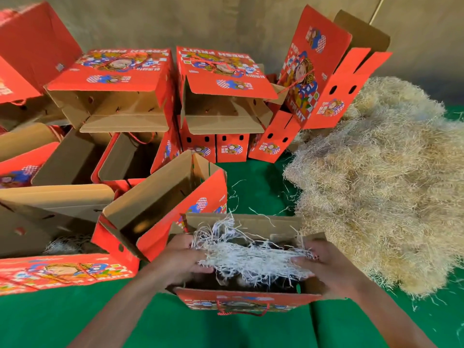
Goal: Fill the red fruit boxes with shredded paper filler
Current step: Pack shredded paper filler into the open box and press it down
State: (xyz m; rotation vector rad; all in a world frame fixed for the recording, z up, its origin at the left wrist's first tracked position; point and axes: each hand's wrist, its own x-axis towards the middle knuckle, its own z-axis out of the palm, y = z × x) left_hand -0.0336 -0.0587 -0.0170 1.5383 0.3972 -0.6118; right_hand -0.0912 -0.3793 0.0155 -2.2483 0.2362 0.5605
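Red cardboard fills most of what I see through the head camera. At 6 o'clock, nearest me, an open red fruit box (247, 301) stands on the green worktop (75, 312), its printed front and red cord handle facing me. Over its open top I watch both hands holding one wad of white shredded paper (246, 257). My view shows the left hand (180, 259) at the wad's 9 o'clock end, fingers (204, 268) curled under and around the strands. The right hand (324, 268) grips the 3 o'clock end, thumb and fingers pinched on the paper just above the box's right flap. The wad sits at the mouth of the box, partly inside; dark space shows beneath it.

At 3 o'clock a large tan heap of shredded paper filler (376, 187) lies on the worktop, just beside the box, with loose strands scattered around it.

Just beyond the held box, toward 10 o'clock, a second open box (160, 209) lies tilted, its brown inside showing. From 9 to 1 o'clock more red boxes (221, 79) crowd together with flaps open, one (316, 69) standing tall at 1 o'clock. A grey wall (226, 18) runs across 12 o'clock.
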